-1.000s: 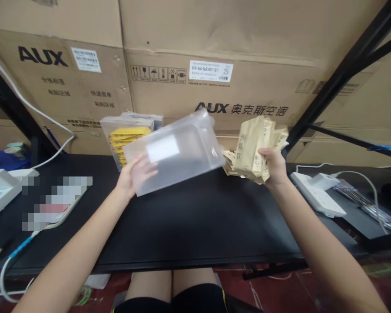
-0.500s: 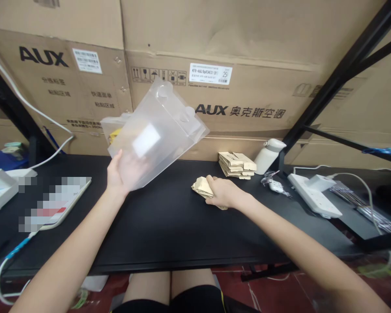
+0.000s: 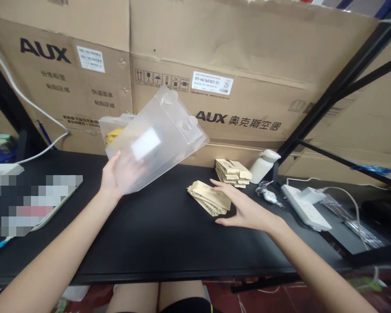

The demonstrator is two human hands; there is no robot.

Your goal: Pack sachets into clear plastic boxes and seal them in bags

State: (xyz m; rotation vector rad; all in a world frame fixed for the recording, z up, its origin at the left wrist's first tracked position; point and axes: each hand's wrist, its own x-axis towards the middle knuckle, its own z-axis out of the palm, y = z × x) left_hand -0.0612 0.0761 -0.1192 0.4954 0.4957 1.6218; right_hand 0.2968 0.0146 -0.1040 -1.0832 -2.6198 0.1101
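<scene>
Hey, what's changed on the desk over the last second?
The right hand brought its brown paper packets left and down onto the black desk, and has opened, letting go. The left hand swung the far end of the clear plastic case upward. That hand still grips the case; the packet stack behind stayed put.

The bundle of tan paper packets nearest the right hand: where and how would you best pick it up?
Probably by the right end of the bundle, coming from the right, where the right hand is open, pinching the far edge against the near one. It lies on the black desk, its layers spread at the near edge, so squeezing across should keep them together.
</scene>
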